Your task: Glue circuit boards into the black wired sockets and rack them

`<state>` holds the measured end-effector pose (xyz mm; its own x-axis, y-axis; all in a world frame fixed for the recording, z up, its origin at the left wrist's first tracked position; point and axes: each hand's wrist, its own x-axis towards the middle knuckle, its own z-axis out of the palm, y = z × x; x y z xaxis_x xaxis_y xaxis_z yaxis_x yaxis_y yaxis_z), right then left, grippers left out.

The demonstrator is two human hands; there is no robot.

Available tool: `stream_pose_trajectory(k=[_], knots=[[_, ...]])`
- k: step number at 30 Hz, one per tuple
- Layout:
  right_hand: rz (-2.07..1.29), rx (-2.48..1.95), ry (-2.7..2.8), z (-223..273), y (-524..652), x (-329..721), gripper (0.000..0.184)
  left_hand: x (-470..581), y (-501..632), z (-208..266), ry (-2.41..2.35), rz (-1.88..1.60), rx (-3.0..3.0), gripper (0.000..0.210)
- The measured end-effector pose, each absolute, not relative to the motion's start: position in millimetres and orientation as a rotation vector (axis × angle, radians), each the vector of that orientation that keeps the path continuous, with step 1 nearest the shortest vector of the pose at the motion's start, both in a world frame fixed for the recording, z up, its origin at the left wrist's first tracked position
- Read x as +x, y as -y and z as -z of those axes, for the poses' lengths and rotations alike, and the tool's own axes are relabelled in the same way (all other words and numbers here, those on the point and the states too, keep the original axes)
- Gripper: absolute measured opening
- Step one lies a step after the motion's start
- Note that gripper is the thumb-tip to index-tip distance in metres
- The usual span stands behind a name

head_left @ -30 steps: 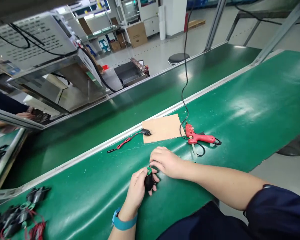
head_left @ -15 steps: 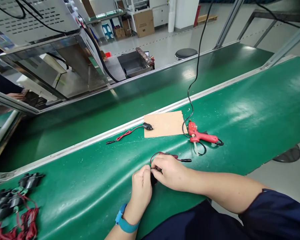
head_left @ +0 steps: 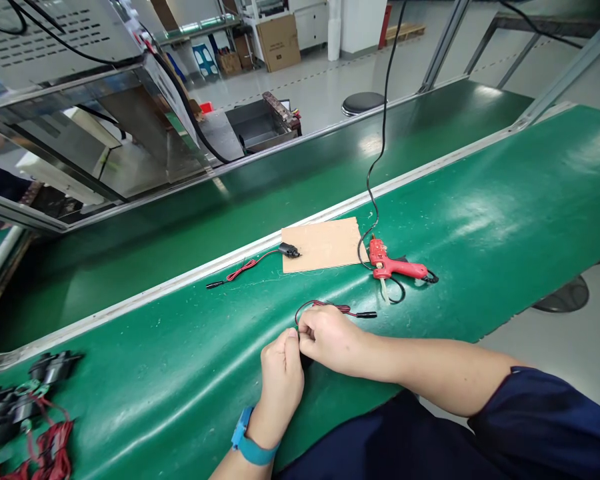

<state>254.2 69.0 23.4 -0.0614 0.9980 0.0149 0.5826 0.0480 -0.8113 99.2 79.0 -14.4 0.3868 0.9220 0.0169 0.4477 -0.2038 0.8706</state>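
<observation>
My left hand [head_left: 281,377], a blue band on its wrist, is closed on a mostly hidden black plug [head_left: 305,362]. Touching it from the right, my right hand [head_left: 333,340] pinches at the plug's cable end with bent fingers; the exact spot is covered. From between the fingers a red-and-black cable [head_left: 337,307] loops behind my right hand to a slim black connector [head_left: 367,315]. Farther off, another black plug [head_left: 289,250] lies on a cardboard sheet [head_left: 325,245], its bundled cable [head_left: 245,268] trailing left.
A red glue gun [head_left: 400,268] rests right of the cardboard, its black cord [head_left: 383,140] running upward. Several black plugs [head_left: 55,367] with red cables [head_left: 55,448] pile at the near left. A metal rail [head_left: 220,261] crosses the green table. Another person's arm shows at far left.
The view has shifted slightly, so table things appear a little farther left. My hands keep nearly the same hold, with the right fingers bent closer in against the left.
</observation>
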Motion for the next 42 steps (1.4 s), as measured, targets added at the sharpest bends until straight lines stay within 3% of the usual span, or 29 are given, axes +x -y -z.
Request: stream_pose_trajectory(k=[22, 42], knots=[[-0.826, -1.591, 1.74, -19, -66, 254, 0.027, 98, -78, 13, -1.177, -0.689, 1.841, 0.041], [-0.849, -1.524, 1.785, -19, -60, 267, 0.017, 103, -76, 11, -1.161, -0.71, 1.809, 0.039]])
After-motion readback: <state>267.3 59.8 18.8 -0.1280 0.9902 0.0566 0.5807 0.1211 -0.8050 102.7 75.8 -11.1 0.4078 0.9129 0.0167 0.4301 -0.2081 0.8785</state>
